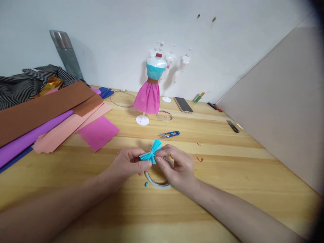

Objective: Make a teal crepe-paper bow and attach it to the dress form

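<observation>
Between my two hands is a turquoise pleated paper bow [155, 145], gathered at its middle and fanned out at the ends. My left hand [131, 162] pinches its lower left side with thumb and fingers. On the other side, my right hand [177, 164] grips it near the gathered centre. Under the hands a roll of tape [158, 185] lies flat, partly covered by my right hand. A small turquoise scrap [146, 184] rests beside the roll. Just beyond the bow lie blue thread snips [169, 134].
A small dress form [156, 72] in a turquoise top and pink skirt stands at the back. Coloured paper sheets [45, 108], striped cloth [12, 87] and a bottle [67, 54] are on the left. A phone [183, 104] and a cutter [233, 126] lie to the right.
</observation>
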`<state>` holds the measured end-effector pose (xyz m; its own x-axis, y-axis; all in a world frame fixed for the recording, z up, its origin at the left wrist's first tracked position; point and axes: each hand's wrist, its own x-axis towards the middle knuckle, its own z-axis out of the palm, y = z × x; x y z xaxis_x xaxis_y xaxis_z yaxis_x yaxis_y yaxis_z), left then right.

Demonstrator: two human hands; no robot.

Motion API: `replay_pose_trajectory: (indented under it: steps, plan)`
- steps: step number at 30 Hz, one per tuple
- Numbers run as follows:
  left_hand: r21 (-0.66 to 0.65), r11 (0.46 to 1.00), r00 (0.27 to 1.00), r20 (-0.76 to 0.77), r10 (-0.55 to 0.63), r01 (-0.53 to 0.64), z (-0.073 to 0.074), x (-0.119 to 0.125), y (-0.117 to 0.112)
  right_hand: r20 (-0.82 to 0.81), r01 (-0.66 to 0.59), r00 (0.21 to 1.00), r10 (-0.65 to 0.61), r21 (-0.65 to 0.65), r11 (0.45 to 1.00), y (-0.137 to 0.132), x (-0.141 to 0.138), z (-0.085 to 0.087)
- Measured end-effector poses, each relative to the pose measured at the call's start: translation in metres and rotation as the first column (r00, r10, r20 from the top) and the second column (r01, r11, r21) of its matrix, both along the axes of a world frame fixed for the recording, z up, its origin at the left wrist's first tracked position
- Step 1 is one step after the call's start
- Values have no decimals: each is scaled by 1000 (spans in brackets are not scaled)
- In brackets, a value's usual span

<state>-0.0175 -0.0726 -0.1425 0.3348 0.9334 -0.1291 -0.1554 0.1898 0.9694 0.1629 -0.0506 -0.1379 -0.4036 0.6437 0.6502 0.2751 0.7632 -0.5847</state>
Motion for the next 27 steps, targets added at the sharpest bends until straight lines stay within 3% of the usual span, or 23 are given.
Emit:
replay_pose_trajectory:
  steps: [5, 10, 15, 19, 24, 27]
  plan:
    - [-2, 992, 988, 85, 126, -126, -10, -2, 4, 29, -90, 995, 90, -11, 996, -2, 1, 4]
    - [17, 994, 993, 47, 104, -105, -13, -3, 5, -99, 46, 993, -61, -149, 988, 2, 6, 6]
    - [-1, 992, 992, 10, 129, -129, -7, -1, 3, -66, -57, 997, 34, -393, 918, 5, 3, 5]
    - [-6, 990, 989, 41, 140, -140, -4, 0, 2, -113, -87, 993, 34, -511, 855, 3, 0, 4]
    - [-15, 996, 995, 40, 90, -89, -5, -1, 2, -201, -122, 980, 12, -549, 827, 3, -1, 4]
    - [-6, 993, 992, 35, 120, -120, -4, 0, 2, -202, -144, 979, 33, -563, 813, 3, -3, 3]
